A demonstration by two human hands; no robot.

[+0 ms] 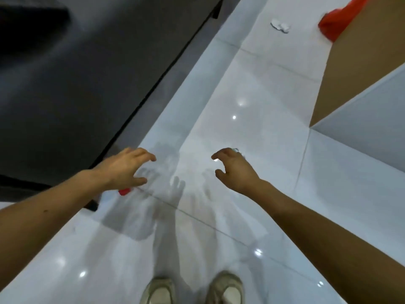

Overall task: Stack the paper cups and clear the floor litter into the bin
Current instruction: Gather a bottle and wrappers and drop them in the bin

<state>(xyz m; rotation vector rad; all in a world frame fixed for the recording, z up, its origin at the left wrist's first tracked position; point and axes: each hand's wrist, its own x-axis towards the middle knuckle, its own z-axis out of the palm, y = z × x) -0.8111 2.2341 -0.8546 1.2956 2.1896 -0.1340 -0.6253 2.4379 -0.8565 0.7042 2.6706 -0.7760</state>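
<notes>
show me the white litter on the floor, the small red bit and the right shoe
white litter (280,26): head view, its crumpled middle
small red bit (125,191): head view, its visible end
right shoe (226,288): head view, its toe top

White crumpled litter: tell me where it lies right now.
In the head view, the white crumpled litter lies on the glossy floor at the upper right, just left of the red item.

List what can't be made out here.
Head view:
- Red object: the left hand covers most of it.
- Small glint at the right hand: too small; ring or litter, cannot tell.
- White litter: far and blurred.
- Red bundle: partly behind the brown panel, cut by the top edge.
- Shoes: cut by the bottom edge.
</notes>
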